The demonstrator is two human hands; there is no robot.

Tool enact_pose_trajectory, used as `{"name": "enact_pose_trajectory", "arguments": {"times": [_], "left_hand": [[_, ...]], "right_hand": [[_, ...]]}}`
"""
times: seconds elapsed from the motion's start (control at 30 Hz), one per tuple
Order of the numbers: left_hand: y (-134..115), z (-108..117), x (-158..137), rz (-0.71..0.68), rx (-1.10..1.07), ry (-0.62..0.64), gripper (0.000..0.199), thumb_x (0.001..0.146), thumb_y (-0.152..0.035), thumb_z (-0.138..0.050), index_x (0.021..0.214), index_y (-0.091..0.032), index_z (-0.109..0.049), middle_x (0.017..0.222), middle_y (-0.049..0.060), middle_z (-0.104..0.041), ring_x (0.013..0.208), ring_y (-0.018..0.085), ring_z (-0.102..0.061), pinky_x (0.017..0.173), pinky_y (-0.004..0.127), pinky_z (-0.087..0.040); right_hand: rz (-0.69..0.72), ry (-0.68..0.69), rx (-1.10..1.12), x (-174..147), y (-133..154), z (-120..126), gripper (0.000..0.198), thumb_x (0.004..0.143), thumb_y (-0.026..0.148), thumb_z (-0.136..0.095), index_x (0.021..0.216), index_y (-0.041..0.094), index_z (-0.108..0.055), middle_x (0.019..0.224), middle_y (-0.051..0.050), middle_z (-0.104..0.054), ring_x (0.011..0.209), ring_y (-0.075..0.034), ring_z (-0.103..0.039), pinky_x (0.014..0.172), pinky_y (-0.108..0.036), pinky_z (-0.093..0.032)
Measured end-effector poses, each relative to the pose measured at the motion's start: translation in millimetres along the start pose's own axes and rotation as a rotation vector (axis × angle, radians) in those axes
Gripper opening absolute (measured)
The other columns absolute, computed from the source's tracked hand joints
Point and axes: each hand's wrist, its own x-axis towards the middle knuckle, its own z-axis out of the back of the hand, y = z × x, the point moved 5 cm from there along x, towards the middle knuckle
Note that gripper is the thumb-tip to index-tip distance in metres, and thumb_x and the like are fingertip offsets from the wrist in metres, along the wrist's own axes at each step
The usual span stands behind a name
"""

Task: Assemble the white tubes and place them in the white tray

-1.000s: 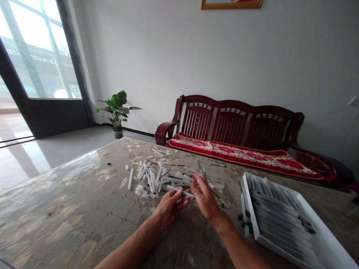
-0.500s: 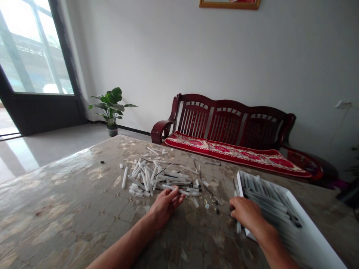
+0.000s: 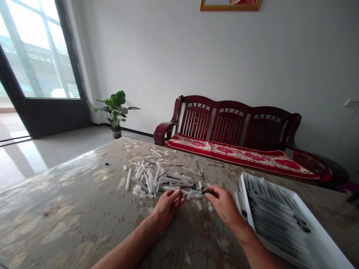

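Note:
Over the near edge of a parts pile, my left hand [image 3: 167,204] pinches a whitish pen barrel [image 3: 168,188] between thumb and fingers. Just to its right, my right hand [image 3: 223,204] is closed at the fingertips, by a small dark piece [image 3: 205,190] too small to name for certain. The two hands are apart. Behind them lies the heap of white plastic tubes [image 3: 150,177], with short white pieces and thin dark refills among them. Small loose bits, including a round pale one [image 3: 210,208], lie below my right fingers.
A white box [image 3: 315,220] filled with rows of clear, dark-tipped pens stands at the right, with a few tubes along its left side. The patterned tabletop [image 3: 84,220] spreads leftward. Beyond it are a wooden bench [image 3: 227,123] and a potted plant [image 3: 115,112].
My right hand has moved left from beside the white box to the tip of the parts pile, near my left hand. My left hand keeps the barrel in place. The view has shifted slightly.

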Motion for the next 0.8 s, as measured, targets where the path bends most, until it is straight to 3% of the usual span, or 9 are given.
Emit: {"name": "enact_pose_trajectory", "arguments": {"times": [0.1, 0.2, 0.8], "left_hand": [[-2.0, 1.4, 0.3, -0.021, -0.018, -0.019, 0.015, 0.091, -0.001, -0.055, 0.083, -0.011, -0.061, 0.068, 0.004, -0.071, 0.063, 0.012, -0.074, 0.058, 0.016, -0.06], [-3.2, 2.2, 0.7, -0.033, -0.039, -0.039, 0.015, 0.09, 0.0, -0.056, 0.081, -0.011, -0.062, 0.067, 0.004, -0.07, 0.063, 0.013, -0.074, 0.058, 0.016, -0.06], [0.3, 4.2, 3.8, -0.062, -0.015, 0.022, 0.014, 0.082, 0.0, -0.069, 0.077, -0.012, -0.065, 0.071, 0.004, -0.074, 0.064, 0.013, -0.074, 0.062, 0.016, -0.061]], "right_hand": [[-0.065, -0.044, 0.278, -0.6, 5.1, -29.5, 0.023, 0.071, 0.037, -0.065, 0.082, 0.018, -0.071, 0.071, -0.004, -0.072, 0.065, -0.021, -0.067, 0.054, -0.027, -0.05], [-0.095, -0.082, 0.389, -2.9, 4.1, -45.8, 0.026, 0.068, 0.04, -0.071, 0.081, 0.017, -0.069, 0.072, -0.005, -0.072, 0.064, -0.021, -0.068, 0.052, -0.027, -0.051], [0.061, -0.129, 0.155, -9.4, -1.0, -51.8, 0.018, 0.082, 0.035, -0.062, 0.085, 0.019, -0.072, 0.072, -0.003, -0.072, 0.067, -0.019, -0.065, 0.063, -0.028, -0.053]]}}
